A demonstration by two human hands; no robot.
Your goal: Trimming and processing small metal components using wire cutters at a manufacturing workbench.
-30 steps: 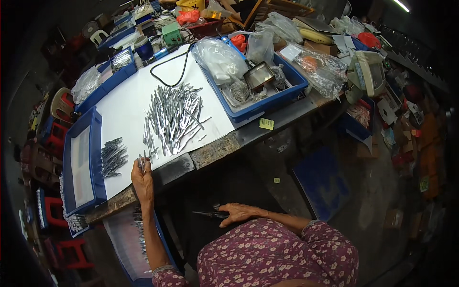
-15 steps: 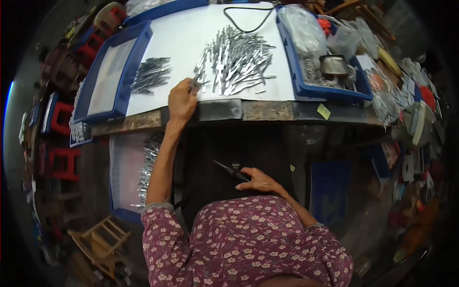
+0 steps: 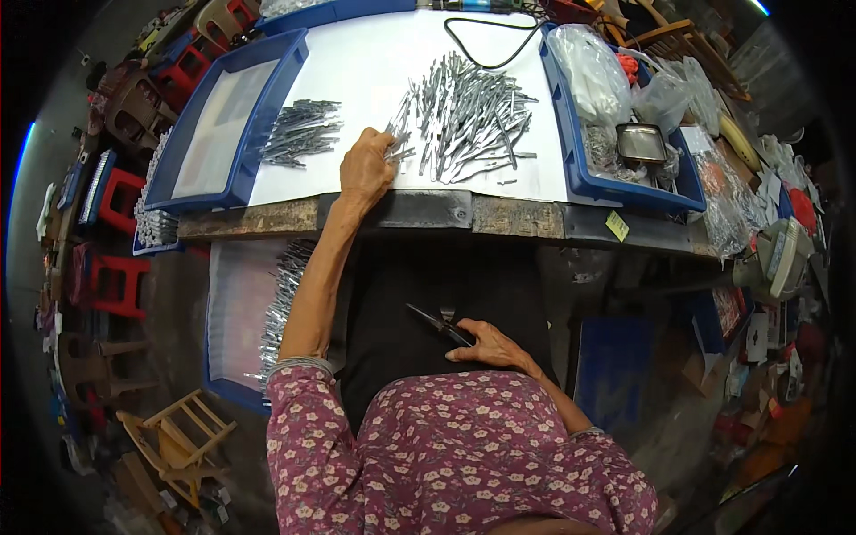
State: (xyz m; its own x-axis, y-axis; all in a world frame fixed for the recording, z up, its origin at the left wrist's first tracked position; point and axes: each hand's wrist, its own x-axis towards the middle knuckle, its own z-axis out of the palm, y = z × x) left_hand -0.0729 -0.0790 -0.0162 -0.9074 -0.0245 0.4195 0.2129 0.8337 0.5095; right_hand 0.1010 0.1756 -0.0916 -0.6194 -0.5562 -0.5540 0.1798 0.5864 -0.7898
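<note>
At about ten o'clock a shallow blue plastic tray (image 3: 192, 178) sits on the white-covered bench (image 3: 357, 62), and its pale floor looks bare. Just to its right lies the small, fairly tidy heap of thin grey metal pieces (image 3: 301, 132), which reads as the finished or sorted share. Below the bench edge, at about eight o'clock, a lower blue bin (image 3: 234, 312) carries a row of similar silvery pieces (image 3: 278, 308) along its right side.

The left hand (image 3: 367, 167) reaches up to about eleven o'clock, its grip curled onto the near left edge of the large loose pile of grey metal pieces (image 3: 468, 120); whether the fingers have pinched one piece or only touch several cannot be told. That large pile, spread around twelve o'clock, is much bigger than the small heap, so by my judgement most of the work is left.

The right hand (image 3: 489, 346) rests low on the dark lap at about six o'clock, its grip lightly closed around a dark pliers-like hand tool (image 3: 439, 323) that points to the upper left. At one o'clock a second blue tray (image 3: 580, 183) holds clear plastic bags (image 3: 596, 71) and a small metal box (image 3: 642, 143).
</note>
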